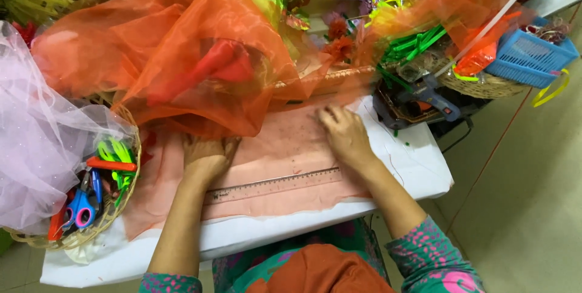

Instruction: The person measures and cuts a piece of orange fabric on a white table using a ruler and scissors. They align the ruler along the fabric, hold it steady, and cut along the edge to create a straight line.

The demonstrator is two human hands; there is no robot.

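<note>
Orange sheer fabric [182, 56] heaped across the back of the white table [418, 165], one flat layer spread forward as a pale peach sheet under both hands.

Ruler [273, 185] taken as landmark: clear, lying on the flat layer, running left to right, slightly raised at the right end.

Left hand [207, 158] just behind the ruler's left part, palm down, fingers curled loosely at the edge of the bunched cloth. Pressing rather than gripping, likely to pin the layer flat and keep the heap from sliding forward. Fingertips partly under the fold; cannot tell whether any cloth is pinched there.

Right hand [344, 135] behind the ruler's right end, open and flat, fingers spread on the cloth, nothing grasped. Probably smoothing, or holding the sheet taut against the left hand.

Left of the ruler, at the table edge: wicker basket [124, 193] holding scissors [82, 208] with blue and pink handles, an orange marker-like tool, green bits. Pale pink netting [36, 129] draped over it.

Far behind and right of the ruler: glue gun [433, 102] resting on a dark tray, green strips, a blue plastic basket [530, 56], artificial flowers. Kept off the working patch, within arm's reach.
</note>
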